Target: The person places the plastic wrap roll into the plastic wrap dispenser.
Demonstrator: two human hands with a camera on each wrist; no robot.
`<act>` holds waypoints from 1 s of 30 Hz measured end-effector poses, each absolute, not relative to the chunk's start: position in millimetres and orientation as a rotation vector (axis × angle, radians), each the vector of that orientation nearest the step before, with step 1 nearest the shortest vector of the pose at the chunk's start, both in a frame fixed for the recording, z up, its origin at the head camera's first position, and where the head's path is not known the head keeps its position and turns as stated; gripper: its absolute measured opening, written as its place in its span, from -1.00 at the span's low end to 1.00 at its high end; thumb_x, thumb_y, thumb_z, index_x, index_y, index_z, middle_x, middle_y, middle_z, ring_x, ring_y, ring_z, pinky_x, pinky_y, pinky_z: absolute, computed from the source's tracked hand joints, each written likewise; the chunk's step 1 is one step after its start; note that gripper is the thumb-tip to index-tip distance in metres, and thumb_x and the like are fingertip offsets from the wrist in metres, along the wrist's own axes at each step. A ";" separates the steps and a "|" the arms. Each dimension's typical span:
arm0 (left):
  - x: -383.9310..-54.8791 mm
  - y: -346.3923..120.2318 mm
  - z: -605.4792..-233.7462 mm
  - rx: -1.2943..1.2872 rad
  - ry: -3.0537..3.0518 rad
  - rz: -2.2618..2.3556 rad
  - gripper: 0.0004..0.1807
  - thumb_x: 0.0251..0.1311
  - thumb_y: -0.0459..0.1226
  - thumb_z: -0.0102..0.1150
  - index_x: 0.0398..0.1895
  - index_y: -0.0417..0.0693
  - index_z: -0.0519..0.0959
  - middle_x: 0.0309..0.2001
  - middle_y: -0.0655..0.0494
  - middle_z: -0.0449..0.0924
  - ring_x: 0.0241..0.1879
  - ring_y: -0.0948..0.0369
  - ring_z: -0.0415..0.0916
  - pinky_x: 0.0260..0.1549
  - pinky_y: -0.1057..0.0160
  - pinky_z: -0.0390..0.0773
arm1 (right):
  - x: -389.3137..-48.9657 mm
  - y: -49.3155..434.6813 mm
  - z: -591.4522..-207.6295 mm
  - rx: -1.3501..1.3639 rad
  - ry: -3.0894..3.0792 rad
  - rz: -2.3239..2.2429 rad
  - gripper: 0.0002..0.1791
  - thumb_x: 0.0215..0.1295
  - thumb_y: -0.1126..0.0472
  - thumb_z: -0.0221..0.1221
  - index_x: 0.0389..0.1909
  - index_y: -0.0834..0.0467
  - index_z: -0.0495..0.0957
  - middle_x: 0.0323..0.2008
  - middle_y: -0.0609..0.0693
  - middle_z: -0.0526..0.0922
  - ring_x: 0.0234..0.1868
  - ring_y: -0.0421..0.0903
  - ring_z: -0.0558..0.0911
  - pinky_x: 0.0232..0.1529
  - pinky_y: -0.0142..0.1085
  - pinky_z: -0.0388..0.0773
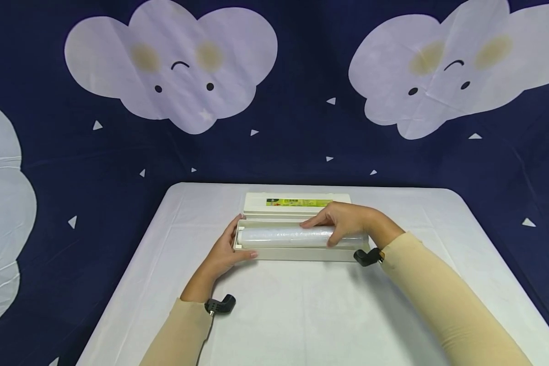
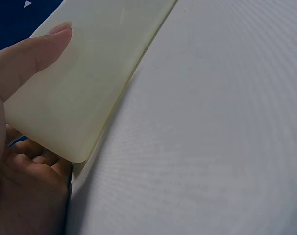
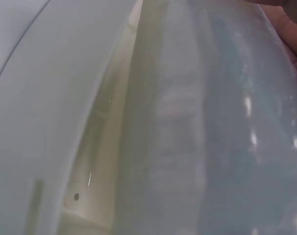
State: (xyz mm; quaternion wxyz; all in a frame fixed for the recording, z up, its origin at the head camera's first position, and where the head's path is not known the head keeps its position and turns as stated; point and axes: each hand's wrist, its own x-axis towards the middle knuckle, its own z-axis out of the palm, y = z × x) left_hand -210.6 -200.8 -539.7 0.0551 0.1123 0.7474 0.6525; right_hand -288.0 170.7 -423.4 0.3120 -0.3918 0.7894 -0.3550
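Note:
A long white plastic wrap dispenser box (image 1: 297,254) lies on the table with its lid (image 1: 256,203) tipped back behind it. Inside sits a roll of cling film (image 1: 279,237), clear and shiny. My left hand (image 1: 226,251) grips the box's left end, thumb on the front wall and fingers around the back corner; the left wrist view shows the thumb on the smooth box wall (image 2: 89,88). From above, my right hand (image 1: 347,221) holds the roll right of its middle, thumb in front and fingers behind. Up close, the right wrist view shows the film roll (image 3: 236,147) beside the box wall (image 3: 65,98).
A white cloth covers the table (image 1: 293,315). Its far edge meets a dark blue curtain (image 1: 302,152) printed with clouds and small triangles. A yellow-green label (image 1: 297,202) is on the lid. Black wrist cameras (image 1: 221,304) sit at both cuffs.

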 end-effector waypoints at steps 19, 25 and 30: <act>-210.3 -200.5 -538.7 0.320 2.275 1.975 0.35 -0.04 -0.40 0.70 0.74 0.11 -0.03 0.51 -0.01 0.29 0.31 -0.05 0.45 0.24 0.08 0.53 | -297.7 177.3 -445.4 -1.000 1.973 -1.074 -0.15 -0.14 0.58 0.49 0.32 0.14 0.64 0.32 -0.02 0.58 0.38 -0.07 0.50 0.35 -0.29 0.42; -210.0 -200.3 -537.2 0.319 2.269 1.981 0.35 -0.04 -0.40 0.70 0.74 0.11 -0.03 0.52 -0.01 0.27 0.32 -0.06 0.44 0.24 0.10 0.53 | -297.1 177.7 -449.6 -0.995 1.972 -1.088 -0.14 -0.14 0.59 0.48 0.34 0.16 0.62 0.36 0.02 0.54 0.44 -0.06 0.42 0.38 -0.32 0.36; -209.5 -200.0 -536.9 0.315 2.276 1.978 0.35 -0.05 -0.39 0.71 0.74 0.11 -0.01 0.53 0.01 0.27 0.33 -0.04 0.43 0.24 0.10 0.52 | -297.7 178.7 -453.5 -1.018 1.959 -1.090 -0.15 -0.10 0.59 0.46 0.36 0.19 0.60 0.39 0.05 0.50 0.47 -0.06 0.38 0.39 -0.34 0.33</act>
